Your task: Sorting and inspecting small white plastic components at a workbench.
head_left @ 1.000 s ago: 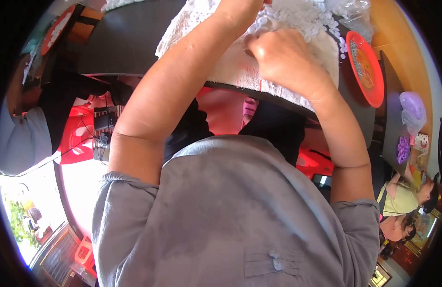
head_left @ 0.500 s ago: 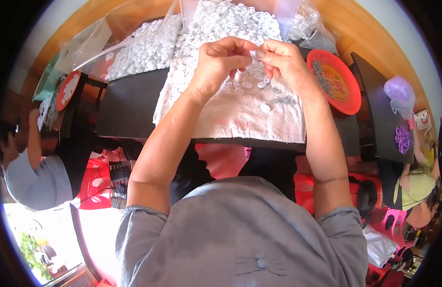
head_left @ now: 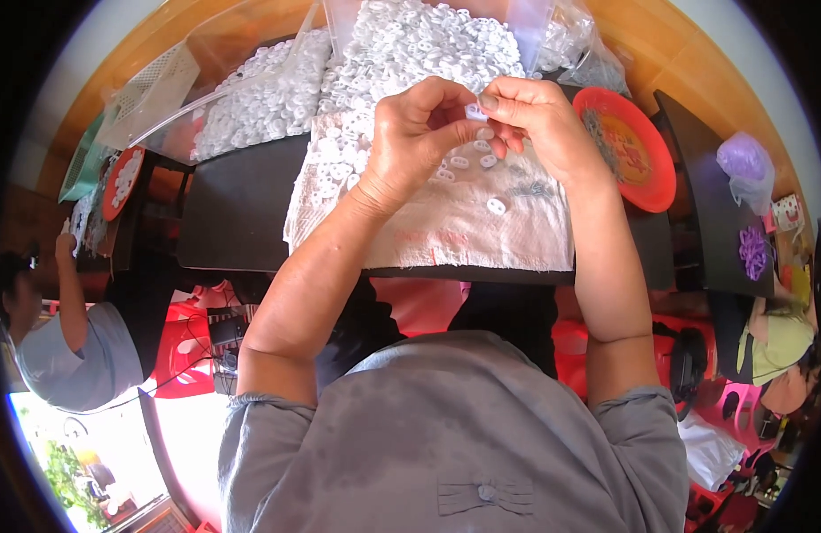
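- Lower centre of the frame, nearest: the wearer's grey shirt [head_left: 464, 426], with bare forearms reaching up to the middle.
- Upper centre: the left hand [head_left: 419, 133] has its grip closed on a small white piece [head_left: 474, 112] with holes in it, pinched between thumb and forefinger.
- Just right of it: the right hand [head_left: 539, 124] puts its thumb tip against the piece's right edge, forefinger bent above; I cannot tell whether this grip is clenched on the piece too.
- Below the hands: a pale, rough cloth [head_left: 464, 231] with faded red print, spread over a dark table [head_left: 242, 204]. One loose white disc [head_left: 496, 206] and a small cluster of thin grey metal parts [head_left: 530, 188] lie on it, near the right forearm.
- Right of the right hand: a red dish [head_left: 655, 169], tilted in view, with more grey metal parts along its left side.
- Top centre: a large heap of white pieces [head_left: 428, 49] spills toward the cloth. Beside it, upper left, a clear box [head_left: 175, 120] holds more.
- Far left: a co-worker in a blue-grey shirt [head_left: 86, 355].
- Far right: a purple bag [head_left: 744, 160] above a bundle of purple loops [head_left: 753, 251].
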`<state>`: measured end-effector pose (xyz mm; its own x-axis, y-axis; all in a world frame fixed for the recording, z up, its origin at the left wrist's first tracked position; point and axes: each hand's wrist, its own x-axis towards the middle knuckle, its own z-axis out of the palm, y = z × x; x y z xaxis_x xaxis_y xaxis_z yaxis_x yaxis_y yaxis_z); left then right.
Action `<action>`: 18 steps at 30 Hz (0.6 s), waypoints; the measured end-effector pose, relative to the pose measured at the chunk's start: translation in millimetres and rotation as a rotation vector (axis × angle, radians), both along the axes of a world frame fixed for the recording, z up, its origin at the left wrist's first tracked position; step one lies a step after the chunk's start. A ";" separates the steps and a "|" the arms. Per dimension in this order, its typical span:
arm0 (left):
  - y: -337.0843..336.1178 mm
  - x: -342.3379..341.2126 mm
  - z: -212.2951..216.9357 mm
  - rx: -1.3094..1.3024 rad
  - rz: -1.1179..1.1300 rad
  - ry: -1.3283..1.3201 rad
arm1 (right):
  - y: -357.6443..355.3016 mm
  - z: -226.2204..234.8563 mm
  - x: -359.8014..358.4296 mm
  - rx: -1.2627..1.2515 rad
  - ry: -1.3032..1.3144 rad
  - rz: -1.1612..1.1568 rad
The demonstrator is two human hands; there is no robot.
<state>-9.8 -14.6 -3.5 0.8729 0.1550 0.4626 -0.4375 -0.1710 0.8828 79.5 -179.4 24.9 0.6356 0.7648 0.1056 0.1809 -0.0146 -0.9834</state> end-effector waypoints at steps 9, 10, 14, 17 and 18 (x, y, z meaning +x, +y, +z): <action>1.2 -4.5 -4.2 0.121 0.097 -0.082 | 5.9 4.5 -11.9 0.017 0.000 0.003; 1.2 -2.4 -7.0 0.092 0.077 -0.128 | 6.9 3.7 -12.7 0.027 0.019 -0.017; -3.6 3.1 -5.9 0.004 0.023 -0.216 | 10.9 3.0 -18.5 0.115 0.077 -0.096; -2.9 4.5 1.1 -0.023 0.120 -0.186 | 11.4 0.1 -20.1 0.135 0.030 -0.125; -5.8 2.1 4.5 -0.138 0.155 -0.145 | 9.9 -2.0 -20.2 0.159 0.000 -0.142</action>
<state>-7.7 -20.4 1.0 0.7600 0.3520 0.5463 -0.5392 -0.1279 0.8324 59.3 -169.4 22.9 0.7356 0.6415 0.2174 0.1878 0.1152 -0.9754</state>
